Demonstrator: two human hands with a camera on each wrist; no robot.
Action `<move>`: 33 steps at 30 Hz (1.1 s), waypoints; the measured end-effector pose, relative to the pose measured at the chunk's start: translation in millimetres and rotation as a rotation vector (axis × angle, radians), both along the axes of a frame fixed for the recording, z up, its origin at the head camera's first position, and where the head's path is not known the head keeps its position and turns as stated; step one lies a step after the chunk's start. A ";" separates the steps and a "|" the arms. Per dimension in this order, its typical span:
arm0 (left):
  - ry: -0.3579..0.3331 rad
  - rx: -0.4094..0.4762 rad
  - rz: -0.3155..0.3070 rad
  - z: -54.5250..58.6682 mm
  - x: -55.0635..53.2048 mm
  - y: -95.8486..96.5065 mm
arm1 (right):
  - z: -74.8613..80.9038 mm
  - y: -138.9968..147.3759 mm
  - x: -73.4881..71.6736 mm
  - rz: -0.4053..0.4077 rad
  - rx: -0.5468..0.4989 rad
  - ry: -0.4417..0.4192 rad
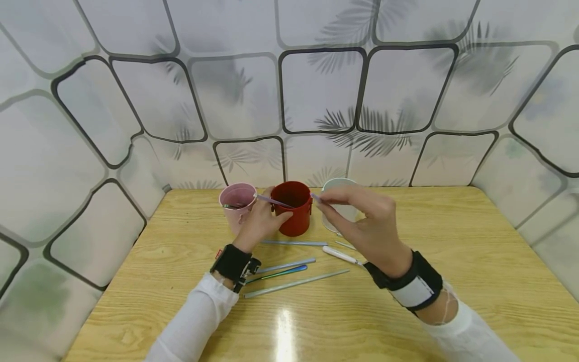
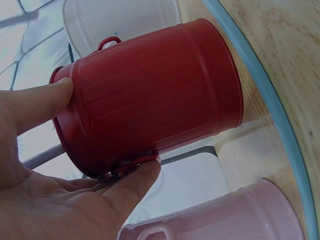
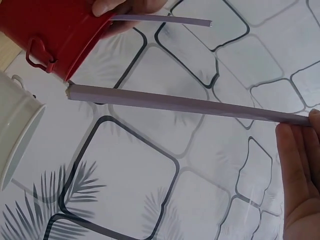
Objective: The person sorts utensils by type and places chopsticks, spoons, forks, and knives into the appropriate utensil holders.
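My left hand (image 1: 262,221) grips the red bucket (image 2: 150,95) near its rim, thumb on one side and fingers by the side handle. A purple straw (image 3: 165,18) leans in that bucket, its end sticking out past the rim beside my left hand. My right hand (image 1: 368,221) pinches one end of another purple straw (image 3: 185,105) between thumb and fingertips. In the right wrist view the far end of this straw overlaps the red bucket's rim. A pink bucket (image 1: 236,218) stands left of the red one, a white bucket (image 1: 340,221) right, partly behind my right hand.
On the wooden table (image 1: 452,261) in front of the buckets lie blue straws (image 1: 296,243), an iridescent utensil (image 1: 285,273), a pale green straw (image 1: 296,284) and a white-handled utensil (image 1: 338,254). A metallic thing (image 1: 231,206) shows inside the pink bucket. A patterned wall covering (image 1: 246,95) rises behind.
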State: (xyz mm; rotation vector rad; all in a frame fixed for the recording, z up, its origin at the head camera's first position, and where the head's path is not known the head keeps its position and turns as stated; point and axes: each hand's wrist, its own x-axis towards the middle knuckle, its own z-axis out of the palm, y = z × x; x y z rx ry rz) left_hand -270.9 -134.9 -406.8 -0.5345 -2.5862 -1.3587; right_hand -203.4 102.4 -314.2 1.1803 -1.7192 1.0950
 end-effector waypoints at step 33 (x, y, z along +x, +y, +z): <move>0.017 -0.023 -0.032 -0.9 -2.2 -1.9 | -48.6 -51.9 -37.5 0.050 -0.091 -0.129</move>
